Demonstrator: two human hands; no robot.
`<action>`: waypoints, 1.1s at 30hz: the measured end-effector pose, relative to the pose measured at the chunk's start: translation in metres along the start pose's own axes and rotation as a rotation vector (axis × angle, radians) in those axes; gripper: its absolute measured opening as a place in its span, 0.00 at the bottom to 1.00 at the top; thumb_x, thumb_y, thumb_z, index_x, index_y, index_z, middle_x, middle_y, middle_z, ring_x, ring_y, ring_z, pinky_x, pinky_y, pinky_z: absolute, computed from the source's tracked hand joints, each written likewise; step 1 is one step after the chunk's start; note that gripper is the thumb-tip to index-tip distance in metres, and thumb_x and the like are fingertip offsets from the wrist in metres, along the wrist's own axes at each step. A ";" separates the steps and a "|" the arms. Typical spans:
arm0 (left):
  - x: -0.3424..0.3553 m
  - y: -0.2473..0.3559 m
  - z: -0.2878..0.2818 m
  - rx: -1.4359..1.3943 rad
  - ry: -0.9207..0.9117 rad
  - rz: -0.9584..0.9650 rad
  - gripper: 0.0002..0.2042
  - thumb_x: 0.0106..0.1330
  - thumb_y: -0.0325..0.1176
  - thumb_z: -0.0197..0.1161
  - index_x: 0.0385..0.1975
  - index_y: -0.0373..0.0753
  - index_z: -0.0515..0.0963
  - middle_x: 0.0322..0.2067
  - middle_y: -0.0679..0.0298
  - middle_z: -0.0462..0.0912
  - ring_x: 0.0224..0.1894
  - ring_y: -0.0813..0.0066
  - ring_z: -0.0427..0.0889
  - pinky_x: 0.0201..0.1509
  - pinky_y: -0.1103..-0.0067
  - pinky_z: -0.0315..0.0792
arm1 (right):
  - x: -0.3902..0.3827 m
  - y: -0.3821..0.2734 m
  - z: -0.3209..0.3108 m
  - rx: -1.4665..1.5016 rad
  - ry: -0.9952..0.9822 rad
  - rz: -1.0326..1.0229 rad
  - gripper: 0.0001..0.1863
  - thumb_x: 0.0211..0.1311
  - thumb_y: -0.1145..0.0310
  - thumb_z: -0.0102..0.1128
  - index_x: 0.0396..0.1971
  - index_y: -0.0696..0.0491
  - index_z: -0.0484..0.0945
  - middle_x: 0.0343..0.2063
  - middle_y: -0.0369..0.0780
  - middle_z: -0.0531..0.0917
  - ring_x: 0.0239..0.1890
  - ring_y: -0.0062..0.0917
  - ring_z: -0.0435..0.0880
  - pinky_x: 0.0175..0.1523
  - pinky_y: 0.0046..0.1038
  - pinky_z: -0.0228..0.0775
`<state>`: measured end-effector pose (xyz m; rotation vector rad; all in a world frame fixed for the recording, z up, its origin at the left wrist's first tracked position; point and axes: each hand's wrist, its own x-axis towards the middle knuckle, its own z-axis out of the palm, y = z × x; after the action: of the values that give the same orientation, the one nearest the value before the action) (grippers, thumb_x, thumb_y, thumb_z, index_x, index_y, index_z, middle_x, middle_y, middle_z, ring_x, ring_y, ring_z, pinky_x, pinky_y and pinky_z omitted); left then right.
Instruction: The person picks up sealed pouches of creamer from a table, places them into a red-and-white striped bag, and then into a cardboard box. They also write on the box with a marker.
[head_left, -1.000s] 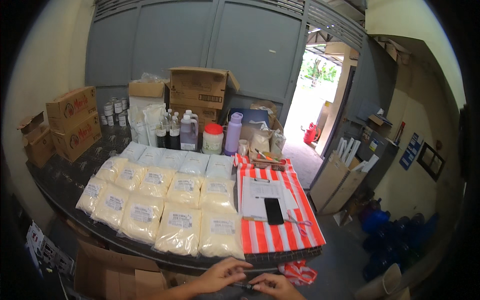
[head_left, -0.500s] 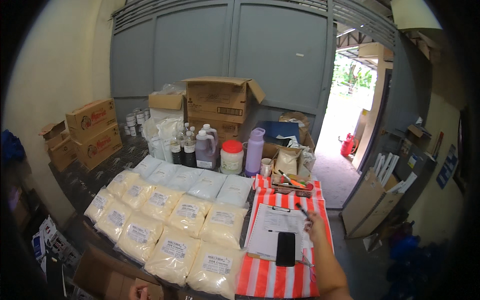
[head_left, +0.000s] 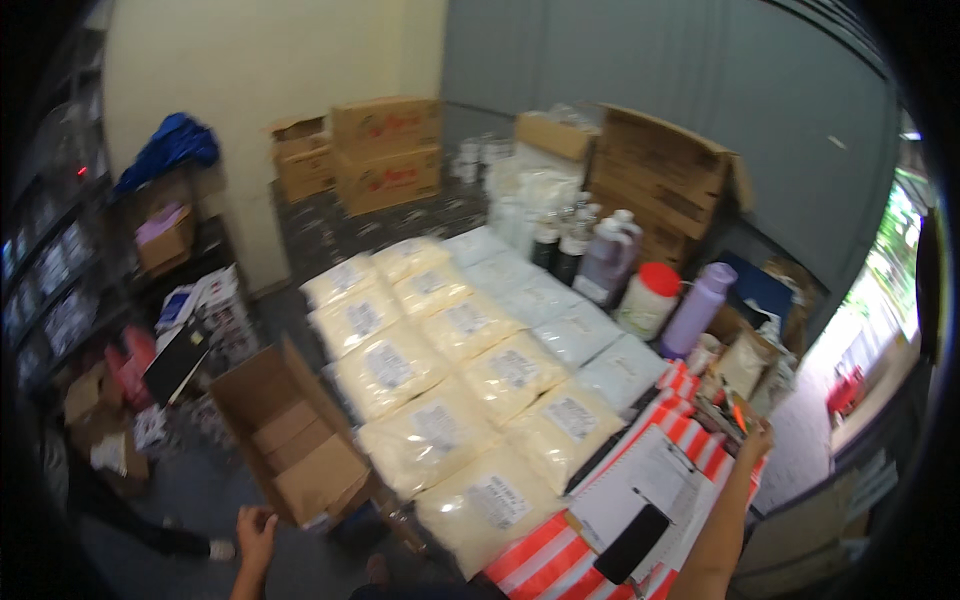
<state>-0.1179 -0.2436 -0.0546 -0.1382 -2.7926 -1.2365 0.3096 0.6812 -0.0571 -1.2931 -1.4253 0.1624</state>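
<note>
My right hand [head_left: 757,441] reaches over the small basket [head_left: 716,411] of pens and tools at the back of the striped cloth. Its fingers are closed and blurred; what they hold, if anything, I cannot make out. An orange-handled tool [head_left: 740,416] sticks up by the fingertips. Below that forearm lie a clipboard with paper [head_left: 640,485], a pen on it, and a black phone [head_left: 632,543]. My left hand [head_left: 256,532] hangs beside the open cardboard box [head_left: 290,430], fingers loosely curled and empty. Rows of bags of cream-coloured powder [head_left: 438,425] fill the table's near side.
Bluish-white bags [head_left: 575,333] lie behind the cream ones. Farther back stand dark bottles [head_left: 570,255], a purple jug [head_left: 608,258], a red-lidded jar [head_left: 648,300], a purple tumbler [head_left: 697,310] and cartons [head_left: 655,175]. Shelves [head_left: 50,250] and a person's leg [head_left: 130,520] are at left.
The view has swung left and down, showing the floor box fully. My right hand has moved from above the clipboard, where it held a black marker, to the basket.
</note>
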 end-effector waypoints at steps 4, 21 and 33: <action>-0.001 -0.037 0.012 0.111 -0.023 0.001 0.10 0.61 0.29 0.71 0.38 0.32 0.81 0.37 0.52 0.77 0.41 0.55 0.80 0.46 0.68 0.75 | -0.091 -0.065 -0.017 0.348 -0.276 -0.007 0.13 0.71 0.67 0.59 0.48 0.59 0.80 0.40 0.39 0.81 0.41 0.28 0.80 0.51 0.31 0.72; 0.150 -0.205 0.095 0.297 -0.505 -0.151 0.27 0.59 0.41 0.74 0.57 0.38 0.77 0.54 0.51 0.76 0.58 0.51 0.77 0.62 0.65 0.73 | -0.556 -0.496 -0.105 0.499 -1.823 -0.717 0.09 0.53 0.74 0.70 0.36 0.54 0.85 0.35 0.43 0.84 0.38 0.38 0.83 0.44 0.34 0.76; 0.275 -0.287 0.166 0.627 -0.867 -0.209 0.54 0.41 0.50 0.83 0.72 0.48 0.60 0.68 0.52 0.64 0.73 0.51 0.61 0.71 0.54 0.62 | -0.661 -0.547 0.005 0.047 -1.450 -0.714 0.08 0.48 0.74 0.72 0.31 0.54 0.85 0.31 0.43 0.81 0.38 0.40 0.80 0.43 0.39 0.72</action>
<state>-0.4312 -0.2987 -0.3451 -0.4257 -3.8617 -0.2467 -0.1850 -0.0200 -0.0763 -0.3984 -2.9619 0.7259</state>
